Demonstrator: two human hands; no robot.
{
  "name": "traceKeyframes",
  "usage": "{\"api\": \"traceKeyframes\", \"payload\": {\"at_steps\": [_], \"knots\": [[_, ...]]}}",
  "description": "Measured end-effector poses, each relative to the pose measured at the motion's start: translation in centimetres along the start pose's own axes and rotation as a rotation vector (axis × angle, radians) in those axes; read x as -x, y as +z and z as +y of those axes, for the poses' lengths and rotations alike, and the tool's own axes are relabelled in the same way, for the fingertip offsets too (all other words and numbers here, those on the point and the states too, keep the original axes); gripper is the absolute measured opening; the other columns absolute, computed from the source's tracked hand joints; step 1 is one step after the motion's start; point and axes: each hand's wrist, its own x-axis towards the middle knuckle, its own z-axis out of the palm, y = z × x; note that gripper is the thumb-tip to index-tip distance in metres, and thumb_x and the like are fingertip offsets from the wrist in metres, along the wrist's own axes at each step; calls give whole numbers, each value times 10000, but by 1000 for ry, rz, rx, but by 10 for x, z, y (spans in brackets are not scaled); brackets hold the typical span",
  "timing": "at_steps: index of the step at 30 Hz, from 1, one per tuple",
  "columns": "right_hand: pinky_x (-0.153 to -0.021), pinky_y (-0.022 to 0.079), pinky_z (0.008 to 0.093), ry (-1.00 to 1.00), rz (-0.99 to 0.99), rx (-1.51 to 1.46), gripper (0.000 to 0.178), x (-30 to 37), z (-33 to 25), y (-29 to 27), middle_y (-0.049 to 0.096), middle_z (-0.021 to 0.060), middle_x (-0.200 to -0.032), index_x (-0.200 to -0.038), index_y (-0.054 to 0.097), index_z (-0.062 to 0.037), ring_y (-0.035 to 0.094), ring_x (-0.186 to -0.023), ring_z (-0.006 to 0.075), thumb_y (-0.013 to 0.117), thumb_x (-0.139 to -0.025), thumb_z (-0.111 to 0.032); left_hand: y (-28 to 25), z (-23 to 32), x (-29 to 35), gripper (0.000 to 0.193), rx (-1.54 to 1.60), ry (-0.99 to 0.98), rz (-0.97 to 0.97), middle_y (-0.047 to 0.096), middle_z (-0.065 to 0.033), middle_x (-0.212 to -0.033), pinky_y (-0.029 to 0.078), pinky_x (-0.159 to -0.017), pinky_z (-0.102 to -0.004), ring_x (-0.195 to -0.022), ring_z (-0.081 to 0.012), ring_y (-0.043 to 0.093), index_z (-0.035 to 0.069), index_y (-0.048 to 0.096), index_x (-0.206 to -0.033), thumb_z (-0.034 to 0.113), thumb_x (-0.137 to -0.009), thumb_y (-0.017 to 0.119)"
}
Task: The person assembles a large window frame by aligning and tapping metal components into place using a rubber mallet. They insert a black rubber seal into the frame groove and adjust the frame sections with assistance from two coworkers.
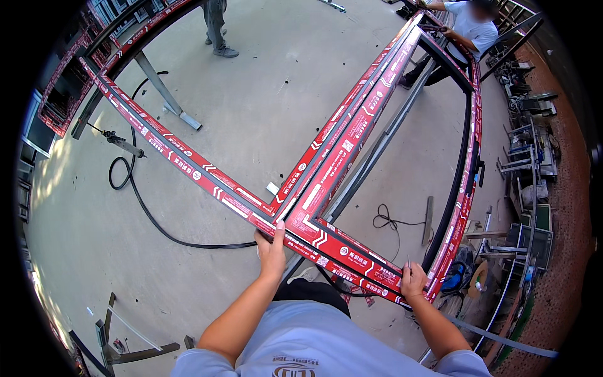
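Observation:
A large window frame (182, 164), covered in red and white printed film, spreads out in front of me. In its right part sits a smaller sash (352, 250) with the same film, a dark edge and no glass. My left hand (271, 254) grips the near rail below the middle post, thumb on top and fingers underneath. Near the right corner, my right hand (414, 280) is closed over the sash's near rail. A thin, pointed thing sticks up by its fingers, too small to name.
At the far right end, a person in a white shirt (471, 31) has hands on the frame. Another person's legs (215, 28) stand at the back. A black hose (157, 226) curls across the floor at left. Tools and metal parts (534, 169) line the right side.

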Motion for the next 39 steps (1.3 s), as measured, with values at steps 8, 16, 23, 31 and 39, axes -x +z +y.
{"api": "traceKeyframes", "payload": {"at_steps": [8, 16, 23, 31, 39], "knots": [[-640, 414, 548, 40, 41, -37, 294, 3, -8, -6, 558, 216, -711, -756, 563, -11, 577, -698, 432, 632, -996, -167, -3, 64, 22, 976, -1333, 813, -249, 159, -340, -1728, 121, -1317, -529, -1631, -464, 131, -121, 227, -1633, 489, -993, 638], [-606, 450, 555, 49, 125, -70, 271, 5, -9, -3, 568, 186, -667, -740, 574, -45, 600, -678, 420, 677, -953, -179, 75, 58, -17, 1027, -1439, 944, -365, 168, -348, -1723, 151, -1316, -531, -1627, -465, 147, -158, 236, -1613, 589, -1001, 587], [-624, 464, 553, 121, 106, -121, 261, 7, -13, -13, 592, 190, -689, -751, 605, -39, 617, -697, 414, 690, -948, -188, 138, 75, -54, 1007, -1480, 1070, -420, 200, -285, -1740, 166, -1325, -498, -1631, -410, 176, -99, 233, -1643, 571, -989, 605], [-621, 502, 540, 118, 111, -101, 288, 0, -16, -25, 640, 167, -685, -713, 618, -58, 635, -700, 381, 701, -936, -222, 188, 93, -93, 1011, -1454, 1064, -457, 220, -259, -1745, 154, -1330, -474, -1631, -376, 200, -86, 260, -1644, 596, -976, 593], [-609, 492, 531, 140, 96, -95, 288, 1, -15, -21, 617, 157, -670, -709, 626, -65, 631, -678, 380, 708, -930, -231, 240, 97, -135, 994, -1448, 996, -389, 192, -237, -1759, 157, -1333, -457, -1647, -352, 150, -73, 249, -1653, 610, -996, 550]]}}
